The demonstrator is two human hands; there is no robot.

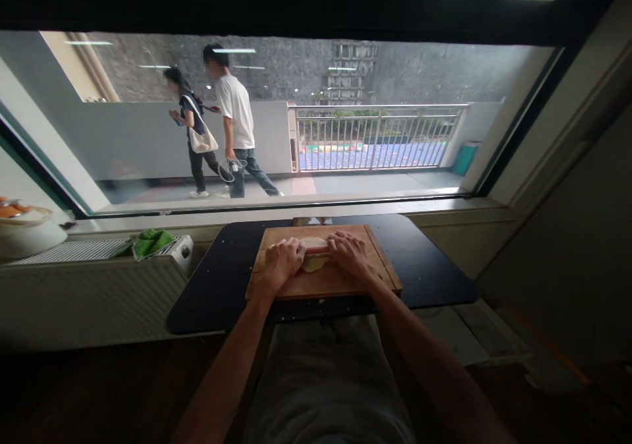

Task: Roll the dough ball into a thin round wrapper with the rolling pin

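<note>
A rolling pin point(316, 251) lies crosswise over a flat, pale round of dough point(314, 264) on a wooden cutting board point(320, 288). My left hand point(285, 261) is closed around the pin's left end. On its right end, my right hand point(349, 253) is closed in the same way. Dough shows both beyond the pin and on the near side of it. The ends of the pin are hidden under my fingers.
The board rests on a dark table point(212, 292) with rounded corners and scattered pale specks. To the left, a radiator point(93, 299) carries a green cloth point(152, 243) and a white container point(32, 233). Behind the window, two people point(237, 111) walk along a walkway with a metal railing point(378, 138).
</note>
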